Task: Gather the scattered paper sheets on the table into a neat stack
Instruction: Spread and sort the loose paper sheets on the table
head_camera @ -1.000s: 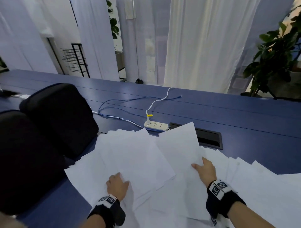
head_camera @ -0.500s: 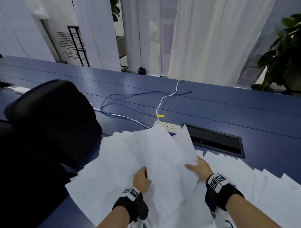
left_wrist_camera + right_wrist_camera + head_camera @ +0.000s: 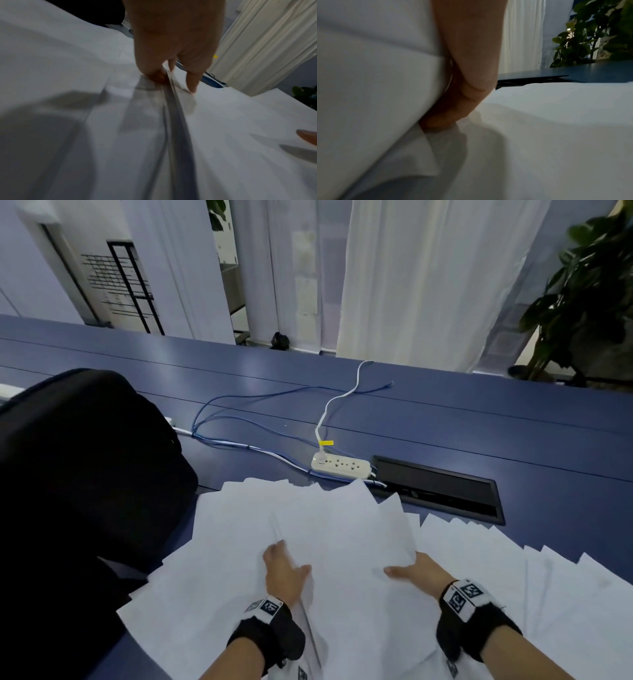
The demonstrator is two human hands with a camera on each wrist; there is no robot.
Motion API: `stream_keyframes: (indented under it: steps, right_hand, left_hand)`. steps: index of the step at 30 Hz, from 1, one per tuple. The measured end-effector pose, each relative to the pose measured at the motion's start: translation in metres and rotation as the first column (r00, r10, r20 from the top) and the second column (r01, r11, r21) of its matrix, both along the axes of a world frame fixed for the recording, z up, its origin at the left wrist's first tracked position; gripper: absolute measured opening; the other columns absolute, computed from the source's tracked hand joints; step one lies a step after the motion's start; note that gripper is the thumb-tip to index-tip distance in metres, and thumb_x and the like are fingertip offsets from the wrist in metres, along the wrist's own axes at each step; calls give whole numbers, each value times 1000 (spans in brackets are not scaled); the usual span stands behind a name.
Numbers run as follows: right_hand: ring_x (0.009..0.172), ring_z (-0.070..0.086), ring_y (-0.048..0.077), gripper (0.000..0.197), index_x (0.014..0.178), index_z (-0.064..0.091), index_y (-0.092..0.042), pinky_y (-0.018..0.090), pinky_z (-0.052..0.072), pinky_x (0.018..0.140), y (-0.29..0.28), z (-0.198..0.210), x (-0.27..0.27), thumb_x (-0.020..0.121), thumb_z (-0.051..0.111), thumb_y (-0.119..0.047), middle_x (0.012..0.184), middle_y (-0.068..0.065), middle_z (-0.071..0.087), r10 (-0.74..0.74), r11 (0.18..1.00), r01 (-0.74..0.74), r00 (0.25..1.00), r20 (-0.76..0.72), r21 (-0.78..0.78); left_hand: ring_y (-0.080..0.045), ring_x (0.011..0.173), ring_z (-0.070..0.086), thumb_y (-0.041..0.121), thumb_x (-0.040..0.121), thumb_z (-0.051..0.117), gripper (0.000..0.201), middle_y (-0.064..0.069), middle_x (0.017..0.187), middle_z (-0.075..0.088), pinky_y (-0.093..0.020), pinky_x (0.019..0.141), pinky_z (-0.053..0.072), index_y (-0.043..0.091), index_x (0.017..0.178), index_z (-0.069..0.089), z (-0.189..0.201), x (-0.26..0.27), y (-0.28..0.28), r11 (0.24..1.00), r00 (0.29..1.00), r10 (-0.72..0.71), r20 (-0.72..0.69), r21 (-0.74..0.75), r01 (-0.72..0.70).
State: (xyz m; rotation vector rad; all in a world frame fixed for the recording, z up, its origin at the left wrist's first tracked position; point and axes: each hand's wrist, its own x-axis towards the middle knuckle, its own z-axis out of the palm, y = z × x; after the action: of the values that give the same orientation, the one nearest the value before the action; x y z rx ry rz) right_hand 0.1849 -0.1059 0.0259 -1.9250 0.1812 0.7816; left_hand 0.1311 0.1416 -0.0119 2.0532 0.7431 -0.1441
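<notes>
Many white paper sheets lie fanned over the near side of the blue table (image 3: 445, 422). A bunch of sheets (image 3: 342, 529) bulges up between my two hands. My left hand (image 3: 284, 568) holds its left edge, thumb on top and fingers (image 3: 154, 73) tucked in at the paper edges. Gripping the bunch's right edge, my right hand (image 3: 409, 570) has its thumb on top and its fingers (image 3: 453, 108) curled under the sheet. More loose sheets spread to the left (image 3: 205, 594) and fan out to the right (image 3: 548, 594).
Black chair backs (image 3: 85, 474) stand close at the left edge. A white power strip (image 3: 340, 467) with blue cables (image 3: 239, 419) and a black cable hatch (image 3: 438, 491) lie just behind the sheets. A plant (image 3: 582, 296) stands far right.
My left hand has moved right toward my right hand. The sheets between them, flat a second ago, have slid together and risen into a bunch that both hands grip.
</notes>
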Motion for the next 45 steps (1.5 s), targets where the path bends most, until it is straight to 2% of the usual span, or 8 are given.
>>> stream_keyframes:
  steps: [6,9,14,20,27,32,40,45]
  right_hand:
    - [83,63,19,28,104,61,-5,22,54,69,14,-3,-7,78,70,-8,98,8,67,60,995,-61,998,-23,-85]
    - [91,63,23,33,110,61,-2,24,53,78,16,-8,-16,78,70,-6,108,13,66,62,996,-62,998,-2,-67]
    - [93,60,23,42,116,58,4,26,46,82,12,-2,-39,76,70,-3,104,10,64,-1,1000,0,999,48,23]
    - [77,71,12,43,97,65,-9,16,53,60,-31,49,-52,59,83,-15,100,12,72,-183,943,135,973,138,304]
    - [80,63,16,29,106,62,-7,12,54,61,-38,153,-53,78,70,-7,93,5,67,-536,823,289,683,497,490]
    - [82,66,11,31,105,62,-11,24,55,74,-38,170,-62,76,72,-9,94,2,68,-515,829,225,663,543,512]
    - [74,61,23,12,95,61,-4,30,50,65,-17,84,-67,83,64,-3,97,19,66,-383,913,280,838,389,297]
    - [68,60,22,19,101,62,1,18,51,50,-2,54,-45,83,64,-1,78,7,64,-233,970,198,916,327,138]
  left_hand:
    - [-40,134,23,25,79,70,85,-21,150,20,-45,108,26,6,145,18,10,-15,-1,959,970,238,-46,169,-227]
    - [-39,135,26,11,80,69,91,-28,147,21,-42,111,25,-4,144,5,3,-18,-5,946,948,317,13,-70,-316]
    - [-23,101,59,-1,78,67,49,-17,118,61,-26,82,49,-4,124,50,-1,-27,-20,947,999,12,37,-321,1]
    - [-20,87,70,17,65,76,43,-7,94,74,-26,73,54,2,105,65,56,-34,-31,755,960,-53,275,-619,219]
    - [-4,78,69,3,86,59,17,13,80,74,-18,69,53,13,98,66,194,-22,-60,753,745,-151,650,-412,512]
    - [3,82,67,3,85,60,23,14,86,73,-11,69,50,13,105,62,215,-34,-62,801,643,-50,764,-354,483]
    - [-9,116,55,40,79,67,70,-2,134,52,-22,92,47,21,137,33,122,-53,-40,874,853,-121,508,-352,334]
    - [-37,134,28,30,90,56,66,-20,144,31,-42,109,26,4,141,25,66,-69,14,991,990,126,66,-43,-123]
